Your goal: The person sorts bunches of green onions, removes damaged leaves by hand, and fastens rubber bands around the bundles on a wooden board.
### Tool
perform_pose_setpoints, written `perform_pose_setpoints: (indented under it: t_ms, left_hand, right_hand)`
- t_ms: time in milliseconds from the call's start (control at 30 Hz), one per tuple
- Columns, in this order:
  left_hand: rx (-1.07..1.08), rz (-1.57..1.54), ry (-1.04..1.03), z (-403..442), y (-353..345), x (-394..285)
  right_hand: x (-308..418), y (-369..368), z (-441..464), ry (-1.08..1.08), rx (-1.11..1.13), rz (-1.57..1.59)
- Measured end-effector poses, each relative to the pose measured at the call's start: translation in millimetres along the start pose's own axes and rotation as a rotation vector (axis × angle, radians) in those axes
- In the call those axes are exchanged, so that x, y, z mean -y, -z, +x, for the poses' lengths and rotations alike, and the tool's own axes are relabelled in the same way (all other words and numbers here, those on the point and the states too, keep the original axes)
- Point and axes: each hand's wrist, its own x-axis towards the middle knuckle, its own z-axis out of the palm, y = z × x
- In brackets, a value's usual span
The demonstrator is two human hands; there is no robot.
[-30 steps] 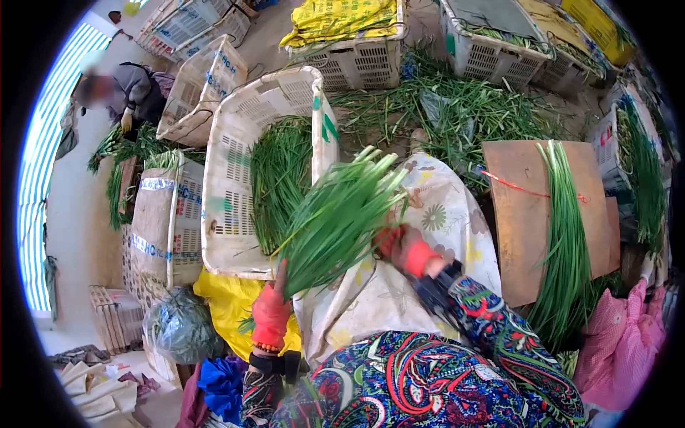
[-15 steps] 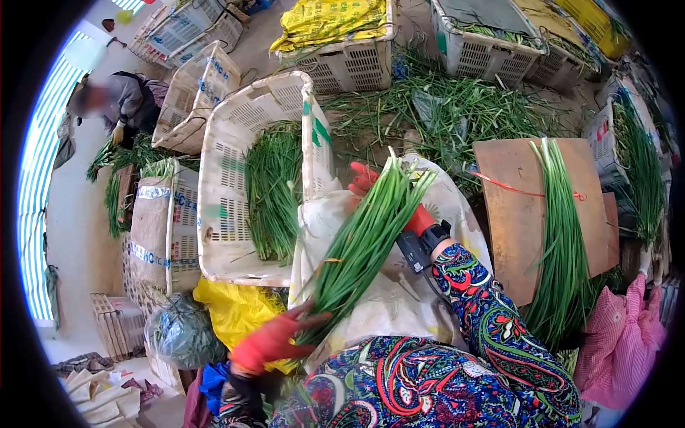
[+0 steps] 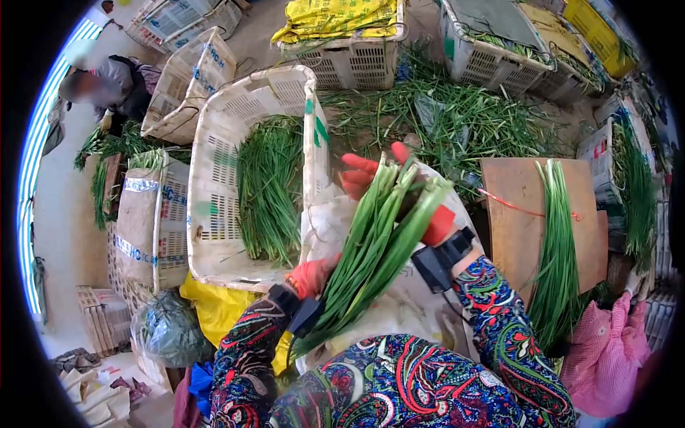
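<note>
A bunch of long green stalks (image 3: 371,250) lies slanted over the pale cloth on my lap, its light ends up and to the right. My right hand (image 3: 371,175), in a red glove, is under the pale ends with fingers spread, partly hidden by the stalks. My left hand (image 3: 314,274), gloved in red, is closed round the bunch's left side lower down. Left of my lap, a white crate (image 3: 200,207) holds more green stalks (image 3: 271,185). Another bunch (image 3: 558,250) rests on a brown board (image 3: 506,214) at the right, across a red tie (image 3: 510,202).
Loose greens (image 3: 471,121) litter the floor ahead. Filled crates (image 3: 357,63) stand at the back, one with a yellow sack on top. A co-worker (image 3: 114,82) bends over greens at the upper left. A yellow bag (image 3: 221,307) and a stuffed plastic bag (image 3: 168,328) lie lower left.
The bunch has swung from over the crate's edge onto my lap, and its pale ends have fanned apart. My left hand has moved up from the leafy end and closed on the stalks.
</note>
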Motion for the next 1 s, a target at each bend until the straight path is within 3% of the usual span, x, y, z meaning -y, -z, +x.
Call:
perform_pose_setpoints:
  t_ms: [67,167,200,267,400,467,500,600,667,733,767,867,900,1000]
  left_hand:
    - [-0.07,0.034,-0.045,-28.3,-26.1,-16.2]
    - [-0.075,-0.293,-0.008,-57.6,-57.3,-30.1]
    - [-0.069,-0.406,-0.002,-63.7,-65.2,-30.7]
    - [-0.053,-0.629,0.006,-73.5,-77.4,-27.4]
    - [-0.02,-0.943,-0.007,-91.8,-88.5,-9.1]
    - [-0.024,-1.038,-0.024,-99.2,-90.6,1.9]
    - [-0.039,-1.044,-0.037,-103.1,-93.1,5.3]
    - [-0.122,-0.898,-0.08,-113.6,-100.4,0.8]
    - [-0.155,-0.794,-0.164,-114.6,-110.3,-14.7]
    - [-0.163,-0.72,-0.294,-107.3,-123.9,-31.5]
    - [-0.056,-0.715,-0.238,-105.2,-112.6,-20.1]
    - [-0.071,-0.683,-0.232,-108.8,-124.6,-29.5]
    - [-0.064,-0.726,-0.227,-108.9,-126.2,-29.0]
    - [-0.135,-0.586,-0.177,-113.2,-132.2,-36.5]
  right_hand:
    - [19.8,-2.2,-13.0,0.053,-0.164,-0.224]
    - [25.8,-2.6,-15.8,0.158,-0.379,-0.476]
    - [17.2,-2.2,-10.0,-0.032,-0.277,-0.529]
    - [11.1,-10.4,-4.8,-0.166,-0.243,-0.843]
    - [44.1,-10.3,-7.2,0.15,-0.454,-1.016]
    - [56.3,-30.6,-21.7,0.255,-0.411,-0.869]
    - [49.9,-44.3,-25.9,0.306,-0.41,-0.852]
    - [24.8,-62.3,-35.5,0.15,-0.426,-1.128]
    - [12.7,-47.8,-44.0,0.102,-0.228,-1.268]
    - [-21.7,-91.1,-41.2,0.069,-0.415,-1.298]
    - [-24.5,-80.9,-40.7,-0.025,-0.433,-1.475]
    - [-36.8,-104.5,-30.2,-0.255,-0.413,-2.36]
    - [-43.8,-90.2,-30.1,-0.054,-0.424,-2.43]
    - [-46.1,-64.2,-26.0,0.025,-0.388,-2.632]
